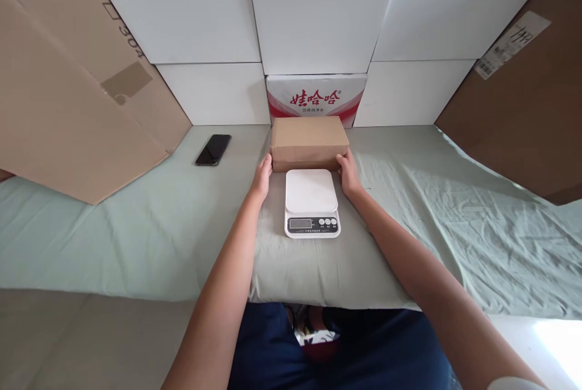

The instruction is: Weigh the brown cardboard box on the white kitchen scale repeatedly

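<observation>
A closed brown cardboard box [310, 138] is held between my two hands, just behind a white kitchen scale [311, 193]. My left hand [262, 175] presses against the box's left end, fingers partly hidden along its side. At the right end, my right hand [348, 174] grips the front corner, with the thumb on the front face. The scale lies flat, its platform bare and its small display and round buttons facing me. Whether the box rests on the cloth or hangs slightly above it, I cannot tell.
A black phone [213, 150] lies on the green cloth [218, 220] to the left. Behind stand a white-and-red printed carton [318, 90] and several white panels [325, 14]. Large cardboard sheets [86, 87] flank the left side, another brown cardboard panel [522, 111] the right.
</observation>
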`<state>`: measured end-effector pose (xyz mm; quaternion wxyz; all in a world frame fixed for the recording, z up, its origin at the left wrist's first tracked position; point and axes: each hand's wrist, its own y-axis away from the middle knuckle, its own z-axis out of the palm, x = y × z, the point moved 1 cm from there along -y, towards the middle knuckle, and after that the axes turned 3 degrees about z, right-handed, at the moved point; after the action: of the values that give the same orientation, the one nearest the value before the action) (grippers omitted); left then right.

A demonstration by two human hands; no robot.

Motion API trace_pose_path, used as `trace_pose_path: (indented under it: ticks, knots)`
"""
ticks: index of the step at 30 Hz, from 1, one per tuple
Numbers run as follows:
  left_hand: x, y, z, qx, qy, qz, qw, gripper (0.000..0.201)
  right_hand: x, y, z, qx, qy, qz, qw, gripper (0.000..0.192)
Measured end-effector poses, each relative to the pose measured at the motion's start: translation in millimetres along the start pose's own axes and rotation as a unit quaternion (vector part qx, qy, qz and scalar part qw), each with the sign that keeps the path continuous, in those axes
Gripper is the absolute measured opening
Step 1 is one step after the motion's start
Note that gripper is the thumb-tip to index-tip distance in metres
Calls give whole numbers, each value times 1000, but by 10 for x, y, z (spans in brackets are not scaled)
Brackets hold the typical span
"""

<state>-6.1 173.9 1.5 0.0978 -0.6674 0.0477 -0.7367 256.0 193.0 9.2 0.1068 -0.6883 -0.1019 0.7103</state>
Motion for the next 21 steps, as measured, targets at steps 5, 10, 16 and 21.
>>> trace_pose_path:
  ticks: [5,10,16,21]
  knots:
    - [-4,11,39,8,-6,31,999,73,-198,73,103,-5,40,-54,998,58]
    - [234,177,53,14,-26,114,993,67,-441,178,98,-18,37,-96,995,62]
    - [577,723,111,-14,-62,166,984,68,-625,670,43,3,48,-92,995,82]
    - [578,1203,130,-40,-54,152,986,72,-577,1080,-20,-9,7,-68,998,79]
